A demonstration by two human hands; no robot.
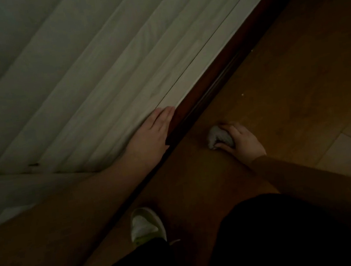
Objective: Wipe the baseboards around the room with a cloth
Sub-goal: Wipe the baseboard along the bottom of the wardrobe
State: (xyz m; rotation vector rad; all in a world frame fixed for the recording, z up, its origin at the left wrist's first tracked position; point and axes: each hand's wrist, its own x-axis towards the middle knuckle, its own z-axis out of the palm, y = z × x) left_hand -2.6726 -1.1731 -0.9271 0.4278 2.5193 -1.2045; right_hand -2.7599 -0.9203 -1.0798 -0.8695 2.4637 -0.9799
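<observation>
**Curtain held back, cloth on the floor beside the baseboard**

The dark baseboard (212, 83) runs diagonally through the dim scene and serves as the reference line. On its wall side, the left hand (152, 133) lies flat with straight fingers against the pale curtain (87, 82), fingertips at the hem just above the baseboard. On its floor side, near but apart from it, the right hand (241, 141) grips a crumpled white cloth (218, 137) that rests on the wooden floor (294, 61). Further along the baseboard toward the person, a white shoe (146, 224) stands on the floor close to it.
</observation>
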